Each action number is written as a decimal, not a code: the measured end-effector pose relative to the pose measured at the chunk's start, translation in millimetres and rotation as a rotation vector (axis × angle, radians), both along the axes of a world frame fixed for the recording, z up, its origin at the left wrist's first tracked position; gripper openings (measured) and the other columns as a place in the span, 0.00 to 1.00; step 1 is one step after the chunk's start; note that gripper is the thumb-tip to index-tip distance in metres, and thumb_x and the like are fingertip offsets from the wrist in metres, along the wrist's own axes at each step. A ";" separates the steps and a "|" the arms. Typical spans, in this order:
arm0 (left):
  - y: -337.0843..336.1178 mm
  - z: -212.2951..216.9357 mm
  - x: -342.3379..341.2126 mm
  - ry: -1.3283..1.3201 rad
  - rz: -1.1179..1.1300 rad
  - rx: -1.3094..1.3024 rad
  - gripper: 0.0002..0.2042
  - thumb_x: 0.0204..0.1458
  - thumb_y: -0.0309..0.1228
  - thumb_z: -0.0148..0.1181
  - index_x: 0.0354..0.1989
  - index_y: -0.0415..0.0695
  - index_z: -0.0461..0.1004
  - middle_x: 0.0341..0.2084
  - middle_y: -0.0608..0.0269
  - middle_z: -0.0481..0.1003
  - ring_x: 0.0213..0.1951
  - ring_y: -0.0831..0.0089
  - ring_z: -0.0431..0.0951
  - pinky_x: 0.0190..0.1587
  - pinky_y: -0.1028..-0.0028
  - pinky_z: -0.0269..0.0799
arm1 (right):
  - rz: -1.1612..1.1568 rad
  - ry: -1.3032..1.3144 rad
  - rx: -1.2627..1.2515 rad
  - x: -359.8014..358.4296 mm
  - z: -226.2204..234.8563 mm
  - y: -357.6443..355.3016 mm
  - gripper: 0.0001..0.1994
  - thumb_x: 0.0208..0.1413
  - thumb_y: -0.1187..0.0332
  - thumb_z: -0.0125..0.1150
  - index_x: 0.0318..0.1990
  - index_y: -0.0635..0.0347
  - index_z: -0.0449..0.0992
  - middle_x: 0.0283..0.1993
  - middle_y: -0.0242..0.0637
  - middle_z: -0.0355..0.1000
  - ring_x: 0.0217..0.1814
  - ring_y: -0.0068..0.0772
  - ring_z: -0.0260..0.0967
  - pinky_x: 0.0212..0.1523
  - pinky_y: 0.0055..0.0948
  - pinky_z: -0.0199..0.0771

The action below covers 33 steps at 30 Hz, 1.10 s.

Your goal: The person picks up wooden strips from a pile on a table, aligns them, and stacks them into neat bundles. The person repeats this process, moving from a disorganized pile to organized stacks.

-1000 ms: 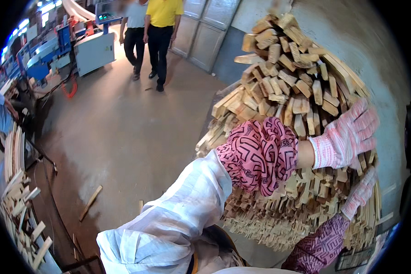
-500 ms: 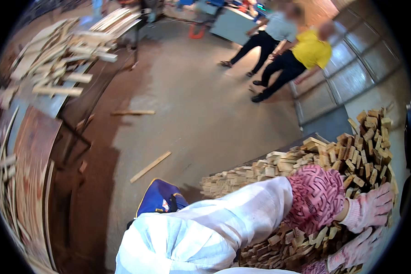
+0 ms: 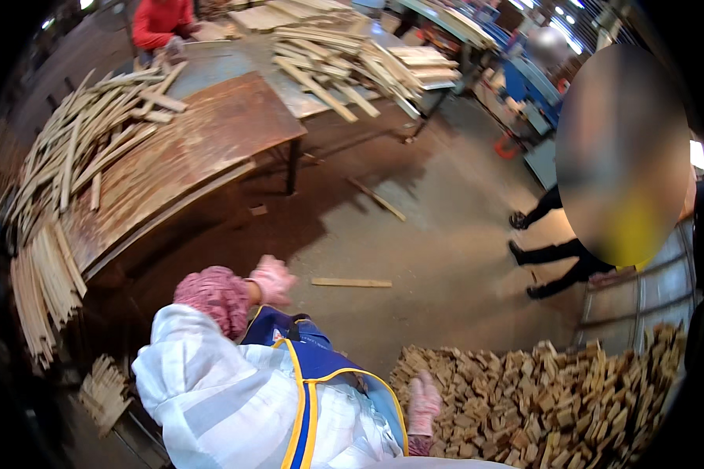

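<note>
My left hand, in a pink glove below a patterned pink sleeve cover, hangs in the air left of the centre. Its fingers are loosely apart and nothing shows in them. Beyond it on the floor lies a single wood strip, apart from the hand. Low in the view, my right hand, gloved in pink too, has its fingers stretched out and holds nothing visible. It is beside the left edge of a large pile of short wood pieces; whether it touches them I cannot tell. A blue apron with yellow trim covers my front.
At left stands a brown-topped table bearing a heap of wood strips. More strips lie on a farther table, where a person in red works. People stand at right; another strip lies on the floor.
My view has turned left, bringing the tables in. Both hands have come away from the far right of the wood pile; the left is now out over the floor, the right beside the pile's edge.
</note>
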State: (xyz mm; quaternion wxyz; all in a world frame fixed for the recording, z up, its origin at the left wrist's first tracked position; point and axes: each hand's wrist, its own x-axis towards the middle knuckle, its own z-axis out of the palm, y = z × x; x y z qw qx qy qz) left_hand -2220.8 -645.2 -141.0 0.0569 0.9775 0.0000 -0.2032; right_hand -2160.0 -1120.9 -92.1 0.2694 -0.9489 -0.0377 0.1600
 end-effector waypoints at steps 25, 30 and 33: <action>223.7 -32.0 -340.0 -0.031 1.712 -0.517 0.32 0.56 0.56 0.46 0.65 0.52 0.60 0.58 0.51 0.68 0.59 0.55 0.67 0.60 0.58 0.63 | 1.681 0.582 0.239 -176.6 -37.6 814.0 0.18 0.61 0.65 0.55 0.56 0.64 0.73 0.55 0.44 0.73 0.59 0.34 0.68 0.61 0.29 0.64; 227.9 -43.2 -342.6 -0.061 1.931 -0.631 0.33 0.56 0.56 0.47 0.67 0.52 0.58 0.61 0.52 0.64 0.62 0.55 0.63 0.64 0.61 0.59 | 1.821 0.429 -0.062 -155.4 -66.3 856.7 0.18 0.60 0.63 0.59 0.54 0.61 0.75 0.57 0.42 0.72 0.61 0.35 0.66 0.62 0.30 0.62; 240.4 -39.9 -343.7 -0.041 2.043 -0.584 0.33 0.56 0.55 0.47 0.68 0.54 0.57 0.63 0.53 0.63 0.64 0.56 0.62 0.65 0.62 0.58 | 1.817 0.373 -0.075 -144.9 -60.7 908.0 0.22 0.58 0.58 0.61 0.57 0.60 0.73 0.58 0.43 0.71 0.61 0.37 0.67 0.60 0.31 0.65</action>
